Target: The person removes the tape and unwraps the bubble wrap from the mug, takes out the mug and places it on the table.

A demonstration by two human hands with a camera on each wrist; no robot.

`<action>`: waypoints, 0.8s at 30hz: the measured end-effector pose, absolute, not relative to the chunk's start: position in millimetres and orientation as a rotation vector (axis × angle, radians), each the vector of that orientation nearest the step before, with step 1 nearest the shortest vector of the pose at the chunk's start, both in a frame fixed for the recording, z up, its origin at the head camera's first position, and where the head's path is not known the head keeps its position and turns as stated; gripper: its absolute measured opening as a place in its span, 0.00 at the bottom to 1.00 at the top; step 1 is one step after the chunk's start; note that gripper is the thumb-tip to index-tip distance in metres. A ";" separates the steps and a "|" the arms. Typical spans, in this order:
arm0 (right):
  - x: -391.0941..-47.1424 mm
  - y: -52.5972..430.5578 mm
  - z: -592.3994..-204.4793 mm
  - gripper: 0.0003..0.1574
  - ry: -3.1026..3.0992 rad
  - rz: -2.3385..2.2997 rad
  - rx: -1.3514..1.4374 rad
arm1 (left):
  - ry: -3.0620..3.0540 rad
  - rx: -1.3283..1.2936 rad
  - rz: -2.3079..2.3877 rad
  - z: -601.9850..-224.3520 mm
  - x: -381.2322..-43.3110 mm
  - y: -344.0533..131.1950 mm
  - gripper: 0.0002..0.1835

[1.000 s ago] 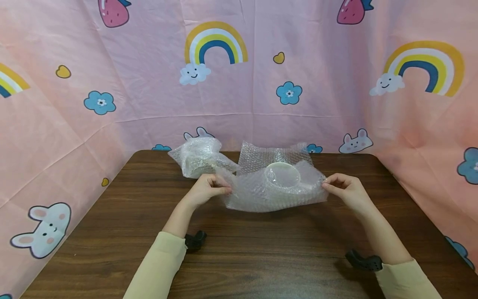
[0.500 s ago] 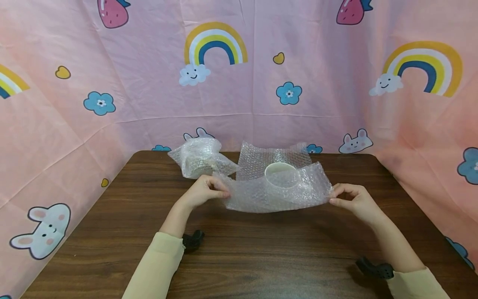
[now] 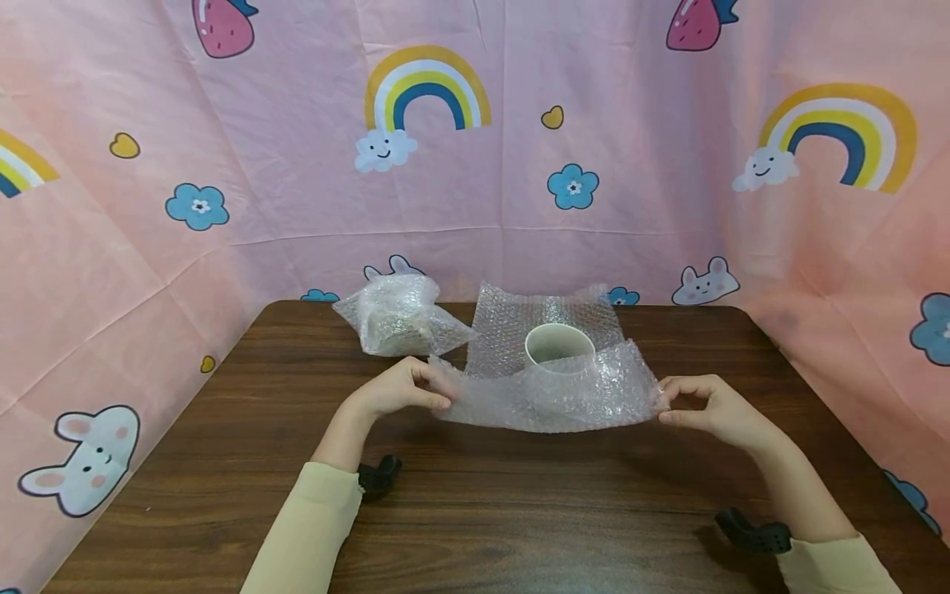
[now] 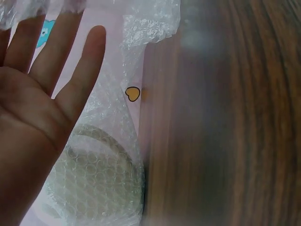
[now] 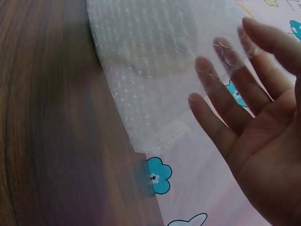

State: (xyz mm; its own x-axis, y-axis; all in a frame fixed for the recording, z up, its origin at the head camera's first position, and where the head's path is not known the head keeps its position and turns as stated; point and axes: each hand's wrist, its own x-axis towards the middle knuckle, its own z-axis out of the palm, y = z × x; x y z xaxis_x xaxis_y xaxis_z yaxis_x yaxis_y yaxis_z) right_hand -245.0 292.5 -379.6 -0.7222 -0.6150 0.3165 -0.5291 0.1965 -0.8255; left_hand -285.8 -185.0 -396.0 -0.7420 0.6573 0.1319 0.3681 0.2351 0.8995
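Note:
A white cup (image 3: 552,341) stands upright with its open rim up, on a sheet of bubble wrap (image 3: 490,404). The sheet's near part is lifted across the cup's front and hides its lower body. My left hand (image 3: 393,389) pinches the sheet's left corner between thumb and fingers. At the right corner, my right hand (image 3: 716,412) pinches it the same way. Through the bubble wrap (image 5: 141,94) in the right wrist view, the cup's pale shape shows blurred. The left wrist view has my left hand (image 4: 42,103) beside another wrapped pale, round thing (image 4: 94,181).
Back left on the brown wooden table (image 3: 490,511) sits a bundle in bubble wrap (image 3: 401,318), with something pale and round inside. A pink patterned cloth (image 3: 475,190) hangs behind and along the sides. Each wrist carries a black device (image 3: 753,535).
The sheet's near flap has come down and toward me, baring more of the cup's rim. My right hand has moved right and lower; my left has dropped slightly. Both keep their pinch.

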 end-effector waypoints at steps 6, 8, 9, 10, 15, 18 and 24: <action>-242.4 293.7 -375.4 0.15 2.373 -1.574 -1.115 | 2.256 0.955 1.468 -398.8 -286.7 -185.8 0.13; -242.7 292.9 -375.6 0.15 2.419 -1.554 -1.072 | 2.246 0.942 1.480 -399.9 -287.2 -186.0 0.16; -242.9 292.4 -376.1 0.15 2.457 -1.530 -1.040 | 2.241 0.939 1.487 -400.4 -287.4 -185.8 0.16; -243.3 291.9 -377.1 0.14 2.499 -1.500 -1.004 | 2.236 0.934 1.493 -401.1 -287.8 -185.8 0.16; -246.1 290.7 -383.7 0.15 2.666 -1.326 -0.814 | 2.251 0.888 1.481 -402.8 -287.7 -184.7 0.17; -248.0 290.0 -387.1 0.16 2.722 -1.218 -0.762 | 2.277 0.865 1.424 -404.0 -287.2 -183.9 0.21; -251.2 287.2 -394.1 0.27 2.701 -1.038 -0.721 | 2.342 0.803 1.262 -408.8 -287.3 -181.4 0.30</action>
